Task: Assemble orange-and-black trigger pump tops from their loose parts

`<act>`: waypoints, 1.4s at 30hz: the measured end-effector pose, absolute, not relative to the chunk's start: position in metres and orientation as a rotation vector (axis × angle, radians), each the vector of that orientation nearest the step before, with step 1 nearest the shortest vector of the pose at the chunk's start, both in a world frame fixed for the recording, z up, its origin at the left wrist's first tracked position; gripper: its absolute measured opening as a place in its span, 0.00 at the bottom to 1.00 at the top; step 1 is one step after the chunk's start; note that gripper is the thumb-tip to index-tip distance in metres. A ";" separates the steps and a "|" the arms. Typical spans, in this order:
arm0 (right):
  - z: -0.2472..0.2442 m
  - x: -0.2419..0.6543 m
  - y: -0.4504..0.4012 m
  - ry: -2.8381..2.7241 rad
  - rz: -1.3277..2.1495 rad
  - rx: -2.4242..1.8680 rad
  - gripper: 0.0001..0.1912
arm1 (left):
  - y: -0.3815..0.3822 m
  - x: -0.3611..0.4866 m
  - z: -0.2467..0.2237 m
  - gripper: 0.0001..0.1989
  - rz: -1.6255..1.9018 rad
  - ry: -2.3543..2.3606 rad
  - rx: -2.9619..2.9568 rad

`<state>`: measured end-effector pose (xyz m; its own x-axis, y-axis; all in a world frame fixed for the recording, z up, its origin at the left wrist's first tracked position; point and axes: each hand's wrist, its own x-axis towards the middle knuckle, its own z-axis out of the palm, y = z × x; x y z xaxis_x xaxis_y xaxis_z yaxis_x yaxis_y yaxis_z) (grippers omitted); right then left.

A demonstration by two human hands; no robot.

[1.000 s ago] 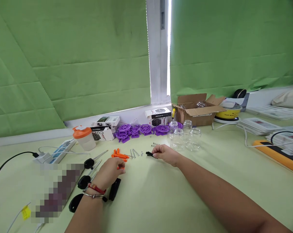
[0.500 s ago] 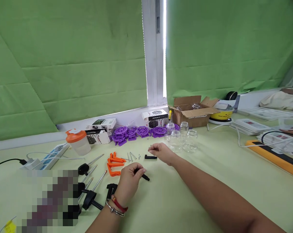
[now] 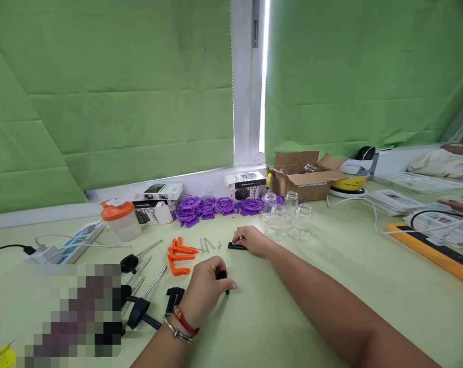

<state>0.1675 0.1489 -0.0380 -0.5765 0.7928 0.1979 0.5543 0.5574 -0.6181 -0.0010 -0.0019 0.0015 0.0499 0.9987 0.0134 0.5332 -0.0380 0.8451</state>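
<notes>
Between the thumb and fingers of my left hand (image 3: 212, 278) is a small black part (image 3: 222, 276), its lower end pointing down at the table. My right hand (image 3: 252, 239) is closed over a black bar-shaped piece (image 3: 237, 246) lying on the table; its fingertips hide what they pinch, if anything. Several orange brackets (image 3: 180, 257) and a few silver screws (image 3: 208, 243) lie left of my right hand. Beside my left wrist is another black part (image 3: 174, 299). Black-handled metal shafts (image 3: 141, 313) rest further left.
Purple discs (image 3: 224, 205) and printed boxes (image 3: 245, 180) line the back. Glass jars (image 3: 277, 225) stand near an open cardboard box (image 3: 308, 185). An orange-lidded cup (image 3: 119, 220) and a power strip (image 3: 80, 243) are left. Another person's hand (image 3: 459, 206) shows at the right edge.
My left hand has turned the black part from slanting to nearly upright. My right hand has come down onto the black bar-shaped piece. The view has shifted slightly.
</notes>
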 end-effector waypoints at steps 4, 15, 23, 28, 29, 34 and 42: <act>-0.038 0.168 0.148 -2.353 0.651 -1.088 0.11 | -0.001 -0.001 -0.002 0.11 0.884 1.541 1.679; -0.034 0.179 0.142 -2.354 0.522 -1.150 0.10 | -0.003 0.001 -0.003 0.07 0.914 1.462 1.794; 0.002 0.167 0.085 -2.133 1.024 -0.823 0.06 | -0.001 0.001 -0.005 0.06 0.937 1.468 1.757; 0.009 0.158 0.065 -2.241 1.108 -0.619 0.08 | 0.002 -0.001 -0.008 0.06 0.962 1.405 1.682; 0.008 0.158 0.065 -2.261 1.089 -0.609 0.08 | 0.002 -0.001 -0.009 0.06 0.961 1.394 1.670; 0.007 0.161 0.069 -2.296 1.111 -0.559 0.09 | 0.002 -0.001 -0.009 0.07 0.974 1.372 1.661; -0.016 0.181 0.114 -2.016 0.600 -1.166 0.14 | -0.001 -0.001 -0.007 0.08 0.962 1.400 1.682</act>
<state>0.1813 0.1137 -0.0159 -0.3313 0.8751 0.3528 0.5399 0.4825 -0.6897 -0.0008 -0.0005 -0.0068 0.1262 0.9879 0.0905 0.4390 -0.1374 0.8879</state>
